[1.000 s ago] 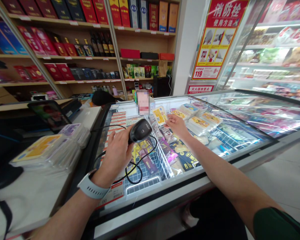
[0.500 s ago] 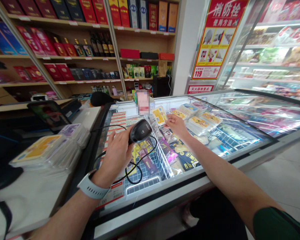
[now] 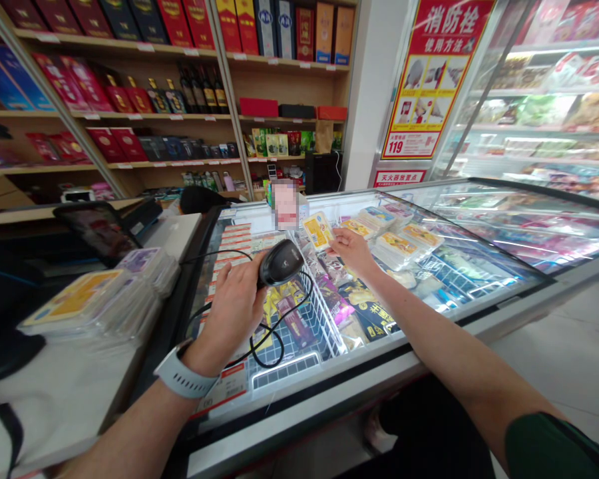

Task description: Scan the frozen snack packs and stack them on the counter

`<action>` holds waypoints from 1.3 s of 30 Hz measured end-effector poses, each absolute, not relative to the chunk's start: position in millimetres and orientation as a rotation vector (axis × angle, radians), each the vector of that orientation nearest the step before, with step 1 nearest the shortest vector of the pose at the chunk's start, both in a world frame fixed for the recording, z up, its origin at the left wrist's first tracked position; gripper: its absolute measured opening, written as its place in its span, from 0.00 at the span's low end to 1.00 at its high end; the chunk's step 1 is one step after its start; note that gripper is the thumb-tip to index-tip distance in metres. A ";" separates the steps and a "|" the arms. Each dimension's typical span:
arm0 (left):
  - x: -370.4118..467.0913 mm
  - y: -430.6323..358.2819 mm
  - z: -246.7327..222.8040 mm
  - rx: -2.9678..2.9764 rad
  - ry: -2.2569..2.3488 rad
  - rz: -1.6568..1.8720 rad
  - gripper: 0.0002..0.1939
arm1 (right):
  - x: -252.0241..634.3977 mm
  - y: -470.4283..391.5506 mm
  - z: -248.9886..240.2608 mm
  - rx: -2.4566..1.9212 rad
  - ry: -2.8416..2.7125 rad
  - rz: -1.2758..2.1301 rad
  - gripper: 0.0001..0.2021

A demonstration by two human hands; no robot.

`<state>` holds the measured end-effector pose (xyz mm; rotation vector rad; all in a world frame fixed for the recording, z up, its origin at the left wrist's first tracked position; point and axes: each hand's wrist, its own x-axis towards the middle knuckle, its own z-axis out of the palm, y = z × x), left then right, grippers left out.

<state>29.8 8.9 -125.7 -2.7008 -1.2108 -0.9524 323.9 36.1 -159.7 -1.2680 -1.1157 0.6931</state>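
My left hand [image 3: 237, 299], with a pale watch on its wrist, is closed round a black barcode scanner [image 3: 280, 263] whose head points up and right over the glass-topped freezer [image 3: 279, 406]. The scanner's black cable loops below it. My right hand [image 3: 352, 249] pinches the right edge of a flat yellow-and-white pack [image 3: 318, 231], tilted up just beyond the scanner. Pack and scanner are a short gap apart. Several similar packs [image 3: 399, 243] lie in stacks on the glass to the right of my right hand.
On the white counter [image 3: 80, 392] at the left are stacks of flat packs [image 3: 74, 299], with a dark-screened device [image 3: 97, 229] behind them. A blurred pinkish item [image 3: 285, 205] stands at the freezer's far edge. Shelves of boxes and bottles line the back wall.
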 end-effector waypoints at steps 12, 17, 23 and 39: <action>29.7 10.4 -125.2 -2.673 -1.164 -0.961 0.25 | 323.7 37.2 -159.6 -1.239 -1.093 0.709 0.13; 30.5 9.1 -128.9 -2.677 -1.182 -0.935 0.27 | 324.5 36.8 -160.0 -1.259 -1.100 0.705 0.14; 30.7 7.0 -130.4 -2.680 -1.183 -0.929 0.27 | 323.2 36.8 -159.1 -1.242 -1.090 0.698 0.12; 30.9 5.6 -129.0 -2.685 -1.203 -0.944 0.27 | 377.0 17.1 -127.2 -1.723 -1.298 -0.457 0.17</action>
